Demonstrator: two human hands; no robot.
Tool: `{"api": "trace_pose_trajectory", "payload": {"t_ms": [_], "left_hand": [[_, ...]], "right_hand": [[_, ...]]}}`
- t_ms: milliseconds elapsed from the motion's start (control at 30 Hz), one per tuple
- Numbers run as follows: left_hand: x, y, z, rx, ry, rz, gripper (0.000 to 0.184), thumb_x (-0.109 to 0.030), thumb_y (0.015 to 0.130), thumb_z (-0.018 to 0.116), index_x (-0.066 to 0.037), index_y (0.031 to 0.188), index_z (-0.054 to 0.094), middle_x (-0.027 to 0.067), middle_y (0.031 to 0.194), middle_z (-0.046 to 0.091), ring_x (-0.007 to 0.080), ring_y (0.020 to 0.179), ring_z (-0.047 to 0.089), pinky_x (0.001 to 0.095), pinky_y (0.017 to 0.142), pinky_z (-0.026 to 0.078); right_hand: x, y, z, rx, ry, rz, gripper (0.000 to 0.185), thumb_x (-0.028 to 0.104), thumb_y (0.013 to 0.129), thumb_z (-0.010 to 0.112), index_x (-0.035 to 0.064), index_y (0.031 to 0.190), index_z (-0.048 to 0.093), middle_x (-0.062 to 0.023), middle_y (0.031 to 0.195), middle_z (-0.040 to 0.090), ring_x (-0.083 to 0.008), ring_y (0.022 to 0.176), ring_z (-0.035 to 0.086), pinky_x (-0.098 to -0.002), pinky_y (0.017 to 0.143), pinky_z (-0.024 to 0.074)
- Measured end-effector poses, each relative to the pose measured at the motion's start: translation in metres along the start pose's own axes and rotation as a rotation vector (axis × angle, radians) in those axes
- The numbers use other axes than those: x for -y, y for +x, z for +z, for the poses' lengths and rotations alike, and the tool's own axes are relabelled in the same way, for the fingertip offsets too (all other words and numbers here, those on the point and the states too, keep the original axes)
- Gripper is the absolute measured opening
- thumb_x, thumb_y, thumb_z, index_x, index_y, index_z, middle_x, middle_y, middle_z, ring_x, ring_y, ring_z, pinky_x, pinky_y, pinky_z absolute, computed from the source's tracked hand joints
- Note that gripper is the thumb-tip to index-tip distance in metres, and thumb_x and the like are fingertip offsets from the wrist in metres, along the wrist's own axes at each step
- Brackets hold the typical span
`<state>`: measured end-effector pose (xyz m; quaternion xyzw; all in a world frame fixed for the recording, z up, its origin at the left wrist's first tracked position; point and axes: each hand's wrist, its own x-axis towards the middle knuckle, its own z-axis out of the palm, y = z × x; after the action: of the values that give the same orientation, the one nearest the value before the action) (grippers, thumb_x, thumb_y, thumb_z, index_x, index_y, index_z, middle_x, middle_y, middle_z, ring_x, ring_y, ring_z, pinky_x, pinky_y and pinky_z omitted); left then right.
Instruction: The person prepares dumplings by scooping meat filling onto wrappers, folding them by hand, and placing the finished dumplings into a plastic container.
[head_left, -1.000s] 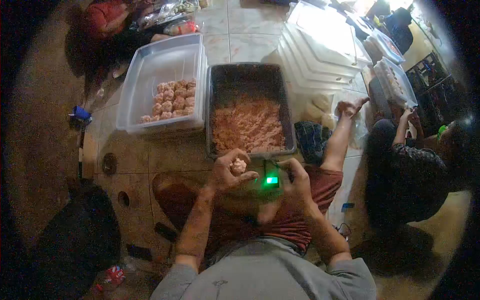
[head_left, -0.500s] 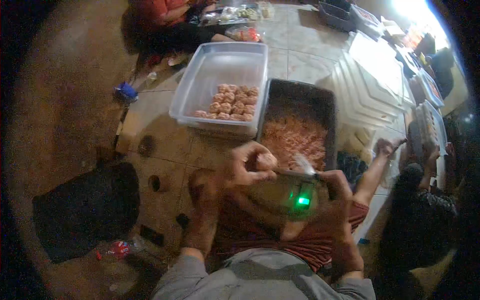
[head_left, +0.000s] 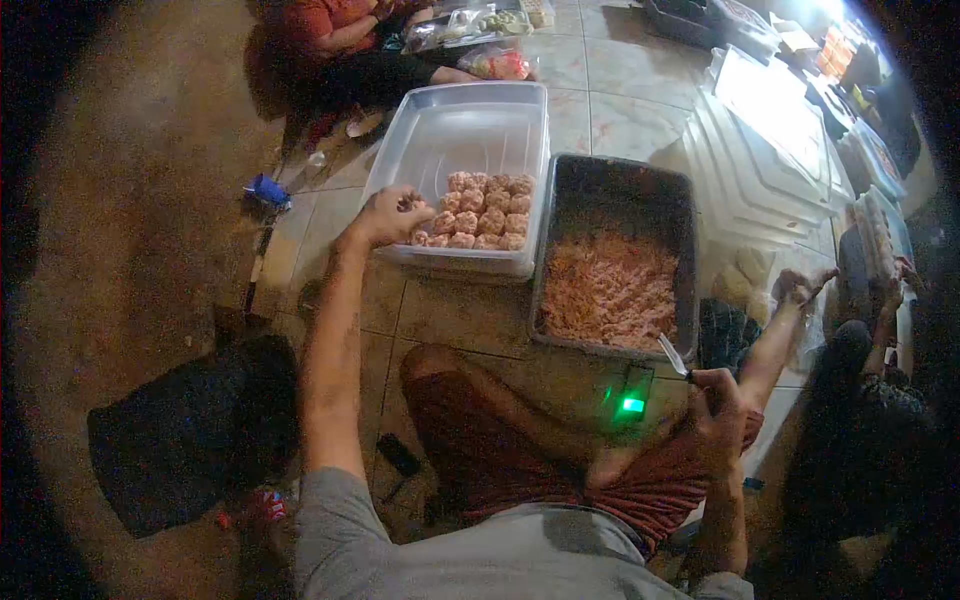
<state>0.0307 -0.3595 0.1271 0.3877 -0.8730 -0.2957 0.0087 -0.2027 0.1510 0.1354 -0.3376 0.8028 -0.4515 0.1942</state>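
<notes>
My left hand point(head_left: 396, 217) reaches over the left side of a clear plastic bin point(head_left: 450, 105), its fingers curled around a ball of minced meat that they mostly hide. Rows of similar meatballs point(head_left: 490, 213) fill the near right part of that bin. Closed around the dark handle of a utensil point(head_left: 673, 354) with a shiny, narrow, flat head, my right hand point(head_left: 716, 412) is above my right thigh. Just beyond the utensil stands a dark tub point(head_left: 617, 350) of loose minced meat mixture point(head_left: 610, 290).
A small device with a green light point(head_left: 632, 405) lies before me. Nested translucent bins or lids point(head_left: 750, 160) stand at right. People sit across and at right, one hand point(head_left: 888, 292) by a tray. A dark bag-like object point(head_left: 195, 430) lies at left.
My left hand has moved up and left, from near the tub to the clear bin, with the meatball. My right hand has drawn back from the tub, down and right, with the utensil.
</notes>
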Motion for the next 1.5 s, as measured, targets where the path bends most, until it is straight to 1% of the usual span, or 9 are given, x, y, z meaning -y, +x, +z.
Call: {"api": "trace_pose_trajectory", "payload": {"t_ms": [300,500,533,600,867,1167,1267,1367,1500], "left_hand": [[0.001,-0.012,0.009,0.139,0.288,0.157,0.061,-0.052,0.098,0.048,0.004,0.117,0.066,0.0231,0.123,0.063,0.0354,0.121,0.055,0.0449,0.103,0.041],[-0.115,-0.124,0.069,-0.709,0.108,0.401,0.070,-0.055,0.098,0.046,0.006,0.133,0.052,0.0226,0.127,0.059,0.0393,0.120,0.054,0.0470,0.101,0.044],[-0.132,-0.147,0.080,-0.669,-0.073,0.389,0.069,-0.055,0.097,0.049,0.004,0.132,0.054,0.0221,0.126,0.060,0.0393,0.117,0.056,0.0461,0.098,0.046],[-0.111,-0.101,0.079,0.704,-0.256,1.177,0.061,-0.049,0.093,0.060,0.001,0.126,0.058,0.0203,0.115,0.064,0.0378,0.104,0.062,0.0445,0.089,0.051],[-0.091,-0.158,0.349,0.260,-0.214,0.060,0.044,-0.031,0.097,0.052,-0.003,0.131,0.057,0.0217,0.132,0.058,0.0376,0.120,0.057,0.0435,0.105,0.044],[-0.103,-0.144,0.334,0.193,-0.279,0.050,0.041,-0.030,0.096,0.054,-0.005,0.128,0.059,0.0208,0.128,0.060,0.0375,0.117,0.058,0.0443,0.102,0.045],[-0.106,-0.142,0.337,0.201,-0.285,0.059,0.040,-0.029,0.095,0.055,-0.005,0.127,0.059,0.0204,0.126,0.060,0.0375,0.115,0.058,0.0445,0.101,0.046],[-0.109,-0.144,0.329,0.192,-0.307,0.084,0.039,-0.029,0.094,0.056,-0.005,0.126,0.060,0.0201,0.125,0.061,0.0375,0.114,0.058,0.0448,0.099,0.046],[-0.117,-0.154,0.311,0.168,-0.325,0.138,0.038,-0.028,0.094,0.057,-0.006,0.124,0.061,0.0197,0.123,0.061,0.0375,0.112,0.059,0.0451,0.098,0.047]], "right_hand": [[-0.014,0.022,0.002,-0.050,0.072,-0.065,0.014,0.001,0.092,0.061,-0.0010,0.106,0.060,-0.0056,0.093,0.065,-0.0145,0.092,0.061,-0.0290,0.081,0.0478],[-0.043,0.115,0.041,0.088,-0.391,-0.381,0.025,0.003,0.081,0.066,0.0062,0.106,0.064,-0.0168,0.101,0.065,-0.0388,0.093,0.064,-0.0421,0.083,0.0522],[-0.039,0.128,0.055,0.067,-0.529,-0.431,0.025,0.001,0.081,0.063,0.0062,0.105,0.065,-0.0161,0.102,0.065,-0.0385,0.097,0.063,-0.0448,0.086,0.0502],[-0.058,0.162,0.092,0.015,-0.739,-0.558,0.024,0.002,0.081,0.060,0.0067,0.103,0.065,-0.0153,0.104,0.065,-0.0368,0.103,0.061,-0.0489,0.089,0.0458],[-0.047,0.177,0.166,0.176,-0.971,-0.560,0.023,0.016,0.077,0.065,0.0116,0.100,0.069,-0.0132,0.101,0.066,-0.0299,0.098,0.060,-0.0470,0.085,0.0416],[-0.024,0.178,0.177,0.365,-0.516,-0.379,0.025,0.025,0.080,0.072,0.0053,0.096,0.073,-0.0130,0.089,0.071,-0.0346,0.087,0.067,-0.0488,0.073,0.0503],[-0.034,0.178,0.203,-0.378,-0.714,-0.436,0.020,0.018,0.079,0.073,0.0021,0.090,0.074,-0.0159,0.084,0.071,-0.0372,0.087,0.068,-0.0491,0.075,0.0525],[-0.043,0.192,0.178,0.468,-0.798,-0.443,0.023,0.011,0.077,0.072,-0.0008,0.097,0.072,-0.0190,0.088,0.070,-0.0370,0.090,0.068,-0.0473,0.075,0.0534],[-0.038,0.184,0.176,0.539,-0.854,-0.344,0.022,0.012,0.079,0.071,-0.0024,0.096,0.070,-0.0208,0.091,0.069,-0.0374,0.088,0.068,-0.0475,0.074,0.0527]]}}
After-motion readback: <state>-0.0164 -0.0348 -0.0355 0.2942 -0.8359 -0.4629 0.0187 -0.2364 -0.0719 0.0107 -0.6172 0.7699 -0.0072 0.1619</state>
